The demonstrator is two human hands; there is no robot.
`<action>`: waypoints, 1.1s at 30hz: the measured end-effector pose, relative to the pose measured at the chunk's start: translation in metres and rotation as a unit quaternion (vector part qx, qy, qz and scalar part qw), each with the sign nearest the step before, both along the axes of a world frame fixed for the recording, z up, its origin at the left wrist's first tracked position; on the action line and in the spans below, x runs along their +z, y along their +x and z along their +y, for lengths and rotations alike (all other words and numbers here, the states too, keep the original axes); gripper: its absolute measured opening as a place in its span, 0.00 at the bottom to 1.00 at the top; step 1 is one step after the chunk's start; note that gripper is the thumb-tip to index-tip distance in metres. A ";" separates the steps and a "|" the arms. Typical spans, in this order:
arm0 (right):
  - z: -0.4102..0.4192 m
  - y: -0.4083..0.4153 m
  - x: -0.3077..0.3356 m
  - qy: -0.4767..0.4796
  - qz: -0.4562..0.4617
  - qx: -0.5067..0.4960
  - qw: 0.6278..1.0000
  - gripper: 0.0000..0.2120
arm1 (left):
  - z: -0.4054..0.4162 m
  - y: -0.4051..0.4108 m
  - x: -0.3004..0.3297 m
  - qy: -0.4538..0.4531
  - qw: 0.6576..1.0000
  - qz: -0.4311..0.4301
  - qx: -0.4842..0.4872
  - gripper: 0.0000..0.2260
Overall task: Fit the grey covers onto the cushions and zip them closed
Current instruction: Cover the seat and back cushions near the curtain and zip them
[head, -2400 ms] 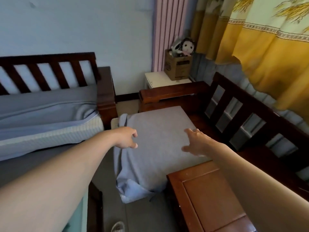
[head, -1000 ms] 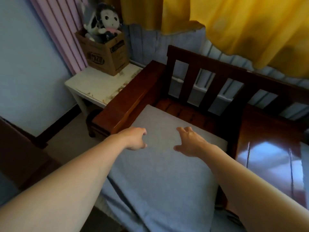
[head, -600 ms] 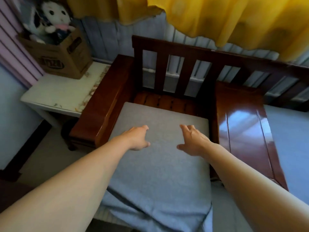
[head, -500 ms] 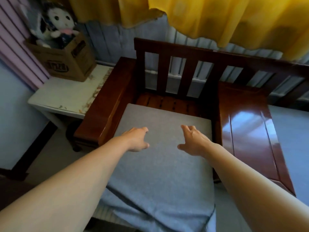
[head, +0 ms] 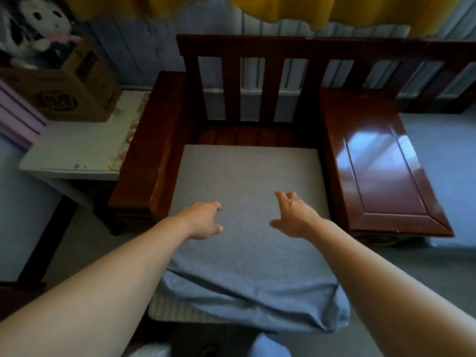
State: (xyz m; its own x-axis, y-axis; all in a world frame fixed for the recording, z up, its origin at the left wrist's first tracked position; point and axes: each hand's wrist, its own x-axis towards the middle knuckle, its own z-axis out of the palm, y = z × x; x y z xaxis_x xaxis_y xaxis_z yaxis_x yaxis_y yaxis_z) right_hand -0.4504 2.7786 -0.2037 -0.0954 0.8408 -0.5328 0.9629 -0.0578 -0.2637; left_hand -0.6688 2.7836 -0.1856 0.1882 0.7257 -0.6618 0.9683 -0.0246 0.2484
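Grey-covered square seat cushion [head: 247, 191] lying in the dark wooden armchair [head: 144, 161].
Left hand [head: 203, 220] and right hand [head: 293, 217] spread loosely over it, holding nothing; black-and-white plush toy [head: 33, 29] sits in brown cardboard box [head: 74, 91] on white tabletop [head: 77, 148].

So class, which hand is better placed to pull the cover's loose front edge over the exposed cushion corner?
Probably the left hand: the bare striped cushion shows at front left, below it.
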 end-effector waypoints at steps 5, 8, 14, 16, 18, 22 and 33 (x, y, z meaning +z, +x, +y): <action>-0.068 -0.014 -0.033 -0.033 -0.003 -0.056 0.998 0.33 | -0.048 -0.001 -0.040 0.006 0.997 -0.025 -0.077 0.26; -0.112 -0.024 -0.055 -0.050 0.004 -0.076 0.996 0.33 | -0.081 -0.006 -0.070 -0.002 0.993 -0.005 -0.115 0.26; -0.185 -0.009 -0.103 -0.076 -0.003 -0.109 0.991 0.32 | -0.139 0.005 -0.130 -0.033 0.987 0.017 -0.153 0.25; -0.204 0.002 -0.116 -0.081 -0.004 -0.120 0.989 0.32 | -0.155 0.013 -0.146 -0.031 0.984 0.024 -0.174 0.23; -0.226 0.017 -0.135 -0.085 -0.007 -0.129 0.988 0.31 | -0.174 0.026 -0.165 -0.033 0.981 0.031 -0.189 0.23; -0.261 0.050 -0.181 -0.075 -0.017 -0.149 0.986 0.27 | -0.205 0.059 -0.210 -0.026 0.974 0.051 -0.218 0.22; -0.303 0.125 -0.309 0.018 -0.014 -0.245 0.969 0.26 | -0.244 0.178 -0.334 0.083 0.964 -0.027 -0.250 0.32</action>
State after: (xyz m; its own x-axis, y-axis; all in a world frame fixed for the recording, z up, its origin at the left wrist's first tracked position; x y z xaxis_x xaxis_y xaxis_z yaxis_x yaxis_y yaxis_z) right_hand -0.3254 2.4752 -0.5131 0.3346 0.7995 -0.4988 0.8285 -0.5019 -0.2486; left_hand -0.4910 2.5394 -0.5198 0.5732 0.6302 -0.5237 0.8107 -0.5291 0.2506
